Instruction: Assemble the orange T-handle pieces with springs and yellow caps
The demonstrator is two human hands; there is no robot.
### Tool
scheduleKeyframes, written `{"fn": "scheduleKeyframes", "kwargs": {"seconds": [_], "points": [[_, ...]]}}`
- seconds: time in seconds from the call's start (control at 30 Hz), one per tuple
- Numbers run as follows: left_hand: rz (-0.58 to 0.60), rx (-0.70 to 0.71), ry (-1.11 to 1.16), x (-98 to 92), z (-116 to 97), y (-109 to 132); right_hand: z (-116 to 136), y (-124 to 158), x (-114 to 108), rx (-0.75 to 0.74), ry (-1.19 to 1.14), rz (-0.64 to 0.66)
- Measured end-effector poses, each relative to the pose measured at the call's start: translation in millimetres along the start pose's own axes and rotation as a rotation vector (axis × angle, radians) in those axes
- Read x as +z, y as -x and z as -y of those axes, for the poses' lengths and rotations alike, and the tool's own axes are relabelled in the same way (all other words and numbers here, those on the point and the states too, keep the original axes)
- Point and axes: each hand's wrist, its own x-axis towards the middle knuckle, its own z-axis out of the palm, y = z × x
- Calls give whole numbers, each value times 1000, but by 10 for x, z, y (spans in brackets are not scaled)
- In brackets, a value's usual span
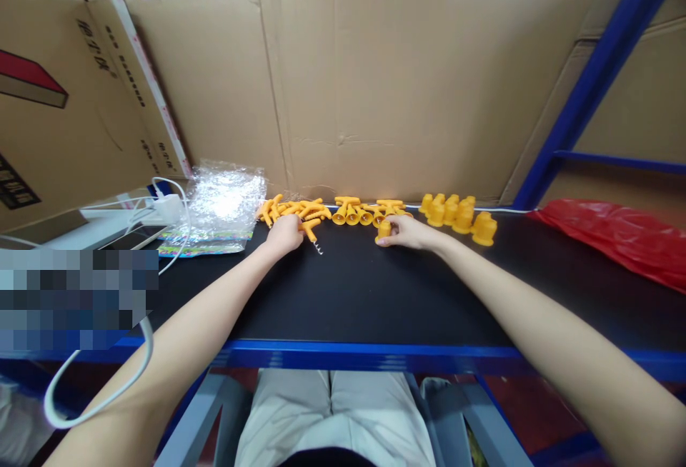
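My left hand (284, 234) is closed on a corkscrew (311, 228) with an orange-yellow T-shaped handle. Its metal spiral points down and to the right, just above the black tabletop. My right hand (406, 231) pinches a yellow bell-shaped cup (384, 231) near its lower edge. Beyond my left hand lies a pile of similar corkscrew handles (303, 208). Between the hands, along the back, several corkscrews fitted with bell cups (351, 214) lie in a row, some partly hidden by my right hand. More loose bell cups (461, 217) stand in rows to the right.
A cardboard wall (375, 96) closes off the back of the black tabletop (343, 295). Clear plastic packaging (222, 203), a white charger (168, 208) and its cables are at the left. A red plastic bag (616, 235) lies at the right, beside a blue post (589, 88).
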Motion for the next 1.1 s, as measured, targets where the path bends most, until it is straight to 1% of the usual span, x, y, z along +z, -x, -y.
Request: {"fn": "scheduleKeyframes", "kwargs": {"seconds": [0.1,0.13,0.3,0.4,0.53,0.6,0.7,0.9,1.0,1.1], "points": [[-74,63,-294,11,2,20,13,-13,55,12,60,-26],[-77,72,-331,16,-3,29,19,-13,62,14,101,-33],[-6,93,-328,51,-20,60,66,0,63,-39,236,-32],[38,109,-400,77,-35,78,91,11,48,-50,344,-42],[64,131,-499,90,-62,108,83,15,5,-85,453,-105],[65,149,-456,86,-75,122,69,15,-17,-90,458,-120],[69,199,-413,76,-97,144,57,17,-41,-74,454,-106],[170,353,-678,74,-142,179,60,47,-81,-48,405,-23],[207,375,-739,80,-149,181,65,65,-89,-42,383,19],[238,374,-742,91,-156,185,94,73,-65,-69,331,38]]}}
